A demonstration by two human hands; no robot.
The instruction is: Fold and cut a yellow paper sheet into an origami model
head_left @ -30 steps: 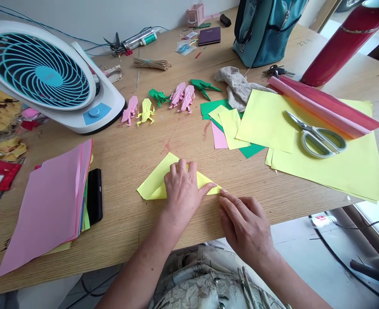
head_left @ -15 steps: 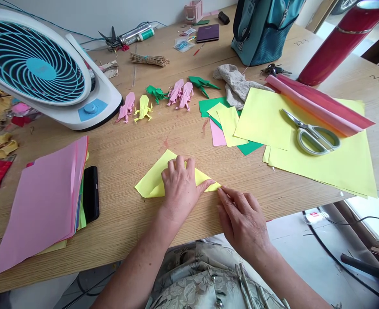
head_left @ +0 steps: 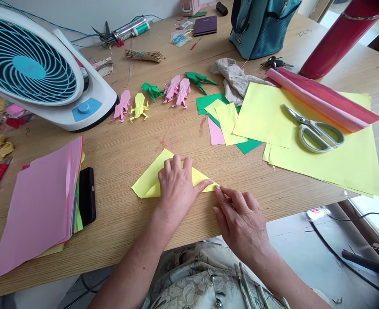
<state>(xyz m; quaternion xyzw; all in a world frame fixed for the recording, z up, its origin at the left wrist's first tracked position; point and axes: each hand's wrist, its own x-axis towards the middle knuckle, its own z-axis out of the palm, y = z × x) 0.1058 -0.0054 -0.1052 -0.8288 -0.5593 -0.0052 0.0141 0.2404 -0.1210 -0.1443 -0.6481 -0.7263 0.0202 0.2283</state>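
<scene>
The left hand (head_left: 176, 184) lay flat and open, palm down, on a folded yellow paper (head_left: 147, 182), its fingers spread a little and its thumb stretched right along the near edge. The right hand (head_left: 241, 219) rested just beside it at the near edge of the wooden table (head_left: 128, 146), fingers loosely bent and close together, gripping nothing, the forefinger touching the paper's pointed right tip. The paper itself lay near the middle of the table, close to the person (most of its centre was hidden under the left palm). To the left sat a stack of coloured sheets (head_left: 38, 201) with pink on top, and a black phone (head_left: 87, 195) touching its right side. Farther off, a row of small folded paper figures (head_left: 139, 106) in pink, yellow and green ran across the table, with a white and blue fan (head_left: 31, 73) at the far left. To the right, scissors (head_left: 318, 131) lay on large yellow sheets (head_left: 321, 167), beside rolled pink and red paper (head_left: 321, 101). A grey cloth (head_left: 233, 79) and a teal bag (head_left: 260, 25) stood beyond.
</scene>
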